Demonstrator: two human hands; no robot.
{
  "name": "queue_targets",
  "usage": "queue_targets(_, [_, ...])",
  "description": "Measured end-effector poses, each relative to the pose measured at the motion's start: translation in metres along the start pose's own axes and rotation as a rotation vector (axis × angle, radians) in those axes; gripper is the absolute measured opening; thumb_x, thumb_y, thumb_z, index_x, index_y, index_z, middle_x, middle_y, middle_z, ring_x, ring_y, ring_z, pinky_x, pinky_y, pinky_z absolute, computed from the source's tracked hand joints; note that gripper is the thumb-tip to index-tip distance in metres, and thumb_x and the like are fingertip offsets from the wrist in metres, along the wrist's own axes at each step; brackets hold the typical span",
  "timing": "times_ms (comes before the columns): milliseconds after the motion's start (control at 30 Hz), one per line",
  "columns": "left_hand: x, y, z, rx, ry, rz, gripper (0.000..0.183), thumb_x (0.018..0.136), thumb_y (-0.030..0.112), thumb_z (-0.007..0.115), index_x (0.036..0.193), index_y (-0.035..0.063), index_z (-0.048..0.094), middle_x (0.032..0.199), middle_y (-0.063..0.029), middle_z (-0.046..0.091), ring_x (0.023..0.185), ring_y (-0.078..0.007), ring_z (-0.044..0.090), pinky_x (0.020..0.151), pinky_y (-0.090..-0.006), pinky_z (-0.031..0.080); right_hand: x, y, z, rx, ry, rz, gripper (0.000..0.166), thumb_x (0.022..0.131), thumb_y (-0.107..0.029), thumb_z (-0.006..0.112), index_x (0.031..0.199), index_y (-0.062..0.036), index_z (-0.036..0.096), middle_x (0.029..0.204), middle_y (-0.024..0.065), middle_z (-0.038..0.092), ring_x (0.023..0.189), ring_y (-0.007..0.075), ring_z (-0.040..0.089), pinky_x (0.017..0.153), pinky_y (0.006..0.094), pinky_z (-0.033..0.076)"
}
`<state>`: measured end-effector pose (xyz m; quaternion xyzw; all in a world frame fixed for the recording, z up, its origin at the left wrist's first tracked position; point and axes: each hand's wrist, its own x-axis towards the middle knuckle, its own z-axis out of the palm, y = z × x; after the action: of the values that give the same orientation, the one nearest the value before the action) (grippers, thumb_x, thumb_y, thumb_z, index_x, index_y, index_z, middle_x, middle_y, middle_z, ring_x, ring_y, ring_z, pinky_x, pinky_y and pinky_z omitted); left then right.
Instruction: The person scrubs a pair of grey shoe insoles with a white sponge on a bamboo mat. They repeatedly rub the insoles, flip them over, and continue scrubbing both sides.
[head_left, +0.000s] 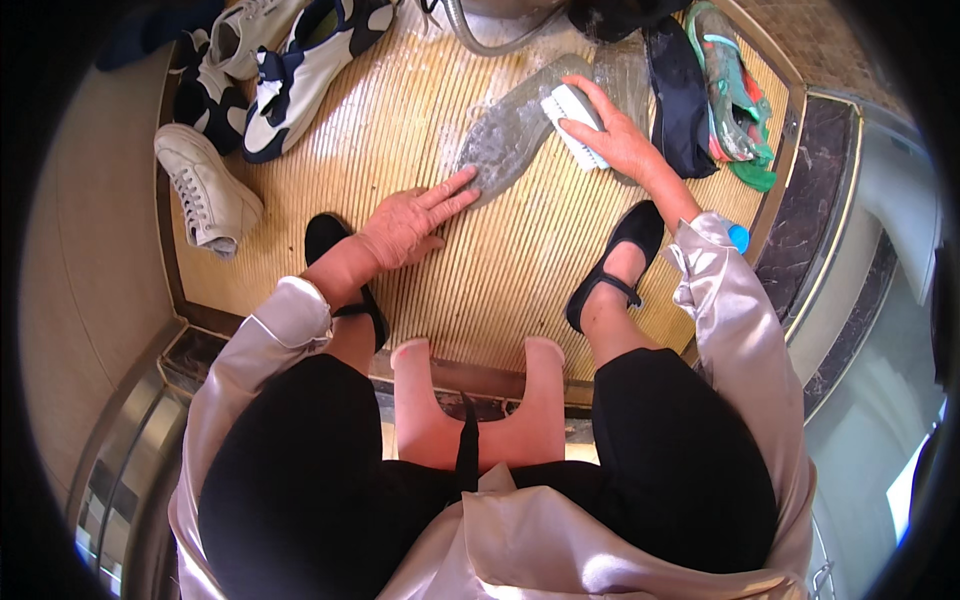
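A wet grey shoe insole (508, 139) lies flat on the ribbed yellow floor, with whitish suds on and around it. Two fingertips of my left hand (409, 221) press on its near end; that hand grips nothing. My right hand (619, 139) holds a scrubbing brush (577, 131) with white bristles at the insole's right edge, towards its far end. Another grey insole (624, 82) lies just beyond, partly hidden by my right hand. To its right are a dark fabric piece (679, 97) and a wet green and coral shoe (731, 97).
Black-and-white sneakers (300, 82) and a beige lace-up shoe (206, 187) lie at the left. A grey hose (480, 46) curves at the top. A blue cap-like object (738, 239) is by my right sleeve. A pink plastic stool (480, 442) is between my legs.
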<state>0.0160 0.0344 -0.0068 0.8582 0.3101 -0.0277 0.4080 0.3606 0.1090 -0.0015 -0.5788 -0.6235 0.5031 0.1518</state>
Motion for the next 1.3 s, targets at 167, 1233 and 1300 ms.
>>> queue_targets(167, [0.002,0.001,-0.002,0.002,0.016,-0.002,0.100,0.070,0.004,0.080,0.155,0.0241,0.031,0.165,-0.0001,0.023,0.121,-0.0342,0.058,0.101,-0.0411,0.052,-0.004,0.017,0.007,-0.116,0.141,-0.188,0.065,0.088,-0.038,0.071,0.145,-0.0238,0.043,0.131,0.0232,0.059,0.119,0.0399,0.060,0.100,0.0432,0.047])
queue_targets(1233, [0.001,-0.003,0.000,0.009,0.012,-0.012,0.095,0.072,0.007,0.079,0.154,0.0225,0.035,0.165,0.0011,0.024,0.124,-0.0325,0.057,0.103,-0.0405,0.051,-0.041,0.016,0.041,-0.579,0.156,-0.433,0.069,0.085,-0.032,0.073,0.148,-0.0295,0.045,0.103,0.0150,0.056,0.098,0.0344,0.062,0.081,0.0435,0.055])
queue_targets(1300, [-0.001,-0.002,0.000,0.005,0.017,-0.015,0.095,0.071,0.007,0.079,0.154,0.0220,0.035,0.165,0.0000,0.024,0.123,-0.0334,0.057,0.103,-0.0410,0.051,-0.056,0.014,0.057,-0.547,0.076,-0.523,0.068,0.086,-0.031,0.073,0.148,-0.0293,0.045,0.104,0.0157,0.056,0.099,0.0343,0.062,0.080,0.0452,0.055])
